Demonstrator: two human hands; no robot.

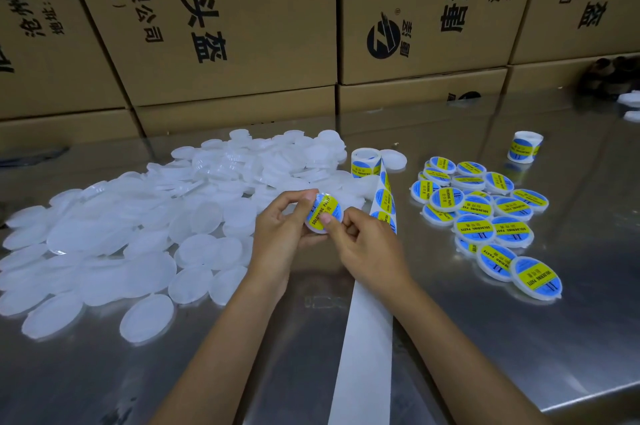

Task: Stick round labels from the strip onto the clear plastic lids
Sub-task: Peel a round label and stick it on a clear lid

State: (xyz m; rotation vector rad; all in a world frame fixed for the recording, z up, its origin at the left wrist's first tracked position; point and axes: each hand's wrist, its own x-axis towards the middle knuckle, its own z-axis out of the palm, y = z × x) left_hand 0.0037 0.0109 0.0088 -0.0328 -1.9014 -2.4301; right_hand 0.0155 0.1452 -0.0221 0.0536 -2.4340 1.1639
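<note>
Lid [323, 215], held above the steel table [519, 338], carries a blue label with a yellow band reading "SOLDERING PASTE", band running lower-left to upper-right. Left hand [282, 230] grips its rim; right hand [360, 244] pinches its lower edge, thumb pressing the label. Small print illegible. Strip [367, 314] runs to the bottom edge, cut off.

The round label [323, 213] is blue with a yellow band and black lettering; the heaped lids [138, 234] are milky white; the strip [363, 338] is plain white; the desk [519, 338] is shiny grey steel; the boxes [242, 26] are brown with black print.
</note>
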